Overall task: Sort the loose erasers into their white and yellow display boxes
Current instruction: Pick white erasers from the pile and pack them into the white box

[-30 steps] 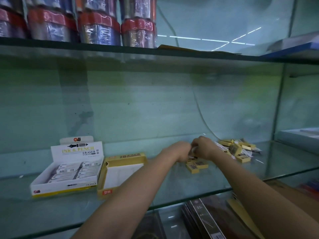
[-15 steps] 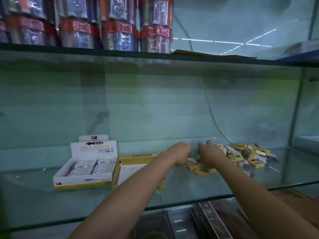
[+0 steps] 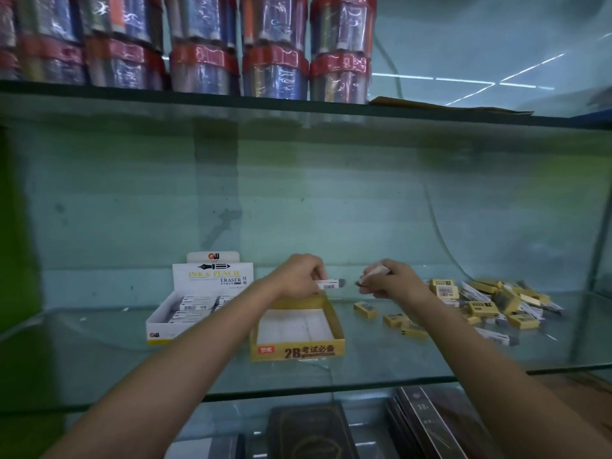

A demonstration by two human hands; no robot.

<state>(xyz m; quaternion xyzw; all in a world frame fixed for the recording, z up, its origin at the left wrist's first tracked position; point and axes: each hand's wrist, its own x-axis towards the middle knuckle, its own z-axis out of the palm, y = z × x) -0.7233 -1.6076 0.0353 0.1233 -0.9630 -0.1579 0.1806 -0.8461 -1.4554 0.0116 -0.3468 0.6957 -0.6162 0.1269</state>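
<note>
I take the yellow cardboard display box [image 3: 297,349] as my landmark. My left hand [image 3: 299,276] pinches 1 white-sleeved eraser [image 3: 331,284] above its back edge; my right hand [image 3: 394,282] grips another pale eraser [image 3: 374,271] just right of that. The yellow box looks nearly bare, the white cardboard display box [image 3: 185,313] left of it partly filled. A big pile of loose erasers [image 3: 480,303] remains to its right. My forearms hide part of the white box and the pile.

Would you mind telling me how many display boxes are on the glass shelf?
2. The white box stands at the left, partly filled with erasers; the yellow box sits just right of it, under the left hand. None seems hidden.
</note>
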